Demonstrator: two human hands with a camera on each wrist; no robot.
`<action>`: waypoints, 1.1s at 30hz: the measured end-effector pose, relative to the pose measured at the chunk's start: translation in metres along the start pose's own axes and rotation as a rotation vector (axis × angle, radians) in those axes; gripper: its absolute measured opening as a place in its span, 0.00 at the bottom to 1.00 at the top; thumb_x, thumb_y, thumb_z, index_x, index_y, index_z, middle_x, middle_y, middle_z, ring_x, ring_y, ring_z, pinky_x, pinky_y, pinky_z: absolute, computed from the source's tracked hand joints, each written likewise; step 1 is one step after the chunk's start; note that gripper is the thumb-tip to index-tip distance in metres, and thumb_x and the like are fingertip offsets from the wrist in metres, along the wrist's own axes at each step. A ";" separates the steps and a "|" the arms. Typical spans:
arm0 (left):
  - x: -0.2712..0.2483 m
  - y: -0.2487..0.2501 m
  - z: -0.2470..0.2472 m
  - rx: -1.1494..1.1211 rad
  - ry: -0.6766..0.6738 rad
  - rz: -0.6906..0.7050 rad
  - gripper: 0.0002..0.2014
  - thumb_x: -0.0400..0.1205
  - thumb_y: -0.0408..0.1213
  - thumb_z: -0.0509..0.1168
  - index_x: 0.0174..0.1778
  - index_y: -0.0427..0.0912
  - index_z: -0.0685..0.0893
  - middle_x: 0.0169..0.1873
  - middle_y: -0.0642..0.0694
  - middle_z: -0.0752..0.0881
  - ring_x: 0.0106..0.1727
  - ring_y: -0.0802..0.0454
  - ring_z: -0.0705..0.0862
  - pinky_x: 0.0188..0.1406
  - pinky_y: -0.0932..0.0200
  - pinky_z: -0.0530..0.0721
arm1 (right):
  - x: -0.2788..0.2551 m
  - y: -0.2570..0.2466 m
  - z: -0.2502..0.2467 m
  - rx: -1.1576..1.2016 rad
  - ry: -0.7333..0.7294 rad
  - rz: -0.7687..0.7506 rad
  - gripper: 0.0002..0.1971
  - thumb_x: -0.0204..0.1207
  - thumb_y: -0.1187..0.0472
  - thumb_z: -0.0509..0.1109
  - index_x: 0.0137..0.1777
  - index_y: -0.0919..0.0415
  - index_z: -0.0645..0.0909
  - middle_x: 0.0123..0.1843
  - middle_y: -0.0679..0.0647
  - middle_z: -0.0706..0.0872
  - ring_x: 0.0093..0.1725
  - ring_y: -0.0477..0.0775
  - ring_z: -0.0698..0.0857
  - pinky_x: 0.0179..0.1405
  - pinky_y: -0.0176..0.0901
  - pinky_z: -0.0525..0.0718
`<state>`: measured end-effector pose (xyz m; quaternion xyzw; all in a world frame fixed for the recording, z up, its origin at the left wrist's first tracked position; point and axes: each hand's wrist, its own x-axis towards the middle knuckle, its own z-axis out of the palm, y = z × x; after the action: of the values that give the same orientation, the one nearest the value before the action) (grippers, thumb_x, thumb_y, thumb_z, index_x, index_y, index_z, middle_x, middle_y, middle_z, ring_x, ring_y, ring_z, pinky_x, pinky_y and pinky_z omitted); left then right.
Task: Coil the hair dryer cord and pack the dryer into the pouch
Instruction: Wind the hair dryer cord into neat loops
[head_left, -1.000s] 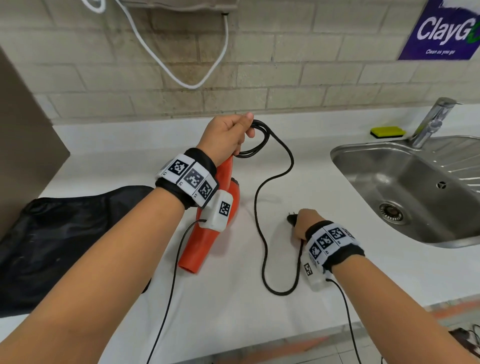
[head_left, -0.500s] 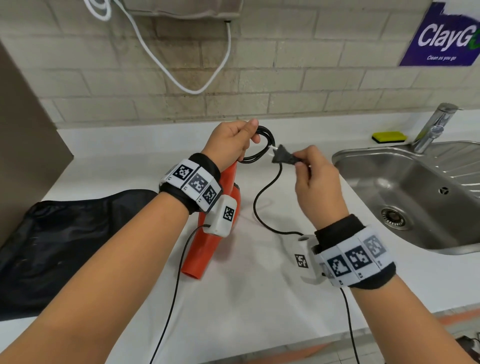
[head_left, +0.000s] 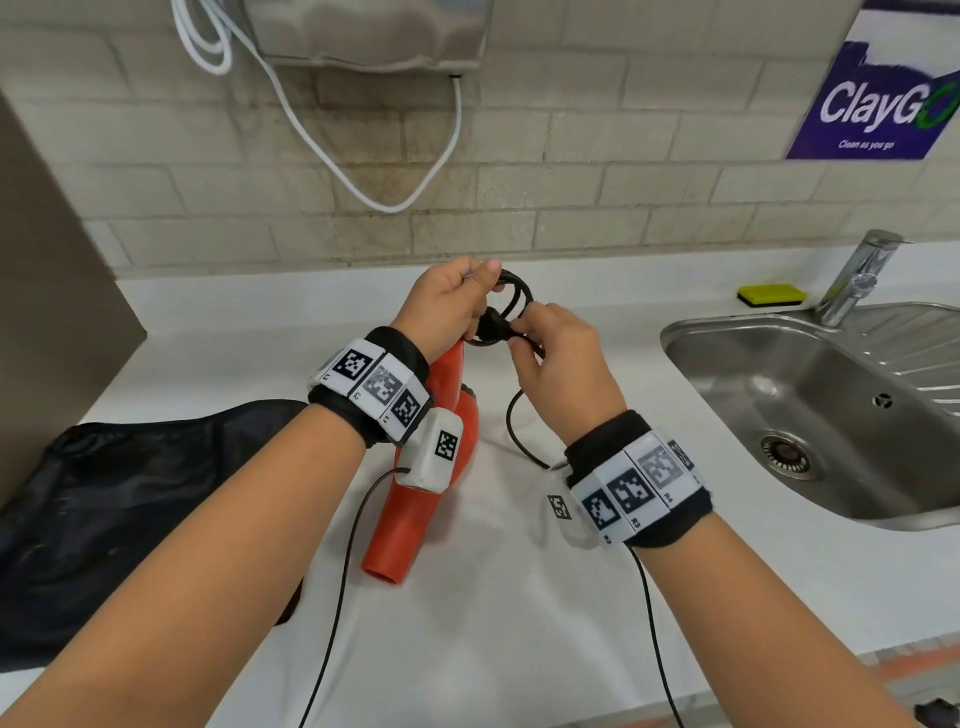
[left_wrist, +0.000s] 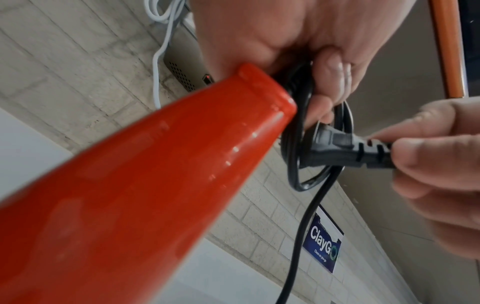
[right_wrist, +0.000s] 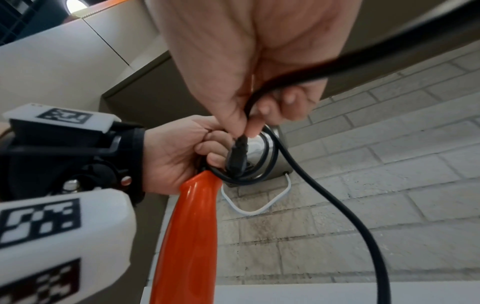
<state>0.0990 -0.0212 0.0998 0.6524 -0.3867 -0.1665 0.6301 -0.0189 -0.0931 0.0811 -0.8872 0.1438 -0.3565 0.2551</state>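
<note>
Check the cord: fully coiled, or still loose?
Partly coiled. Left hand holds loops of cord at the dryer handle; right hand pinches the plug; slack hangs below.

Even, bright indoor light falls on my desk (head_left: 519, 597), leaving only soft shadows. My wrist views are smeared close up: the dryer (left_wrist: 130, 195) shows small glints, and the brick lines bow toward the frame edges.

Black wristbands (head_left: 374, 400) with checkered tags

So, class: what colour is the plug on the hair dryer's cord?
Black. The plug, pinched by the right hand, shows best in the left wrist view.
</note>
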 end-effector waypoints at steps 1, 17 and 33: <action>0.000 0.001 -0.001 -0.010 -0.012 -0.004 0.14 0.85 0.42 0.55 0.36 0.43 0.78 0.12 0.60 0.66 0.16 0.63 0.63 0.19 0.69 0.67 | 0.003 0.000 0.000 0.028 0.021 0.014 0.03 0.74 0.71 0.63 0.45 0.69 0.78 0.40 0.57 0.78 0.38 0.52 0.74 0.34 0.33 0.70; -0.004 0.001 -0.008 0.100 -0.171 0.036 0.10 0.82 0.33 0.62 0.33 0.46 0.77 0.17 0.57 0.70 0.16 0.63 0.67 0.19 0.69 0.69 | 0.044 0.006 -0.001 0.141 -0.148 0.082 0.10 0.73 0.71 0.61 0.49 0.62 0.82 0.37 0.52 0.81 0.33 0.46 0.76 0.31 0.23 0.73; -0.002 -0.006 -0.036 0.022 -0.005 0.067 0.11 0.83 0.38 0.60 0.35 0.45 0.82 0.12 0.59 0.71 0.15 0.62 0.65 0.22 0.67 0.68 | 0.038 0.091 -0.017 -0.100 -0.043 0.451 0.12 0.80 0.71 0.55 0.53 0.71 0.80 0.46 0.66 0.84 0.39 0.60 0.79 0.36 0.37 0.75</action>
<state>0.1251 0.0046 0.0989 0.6457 -0.4115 -0.1427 0.6272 -0.0112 -0.1910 0.0620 -0.8514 0.3505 -0.2640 0.2872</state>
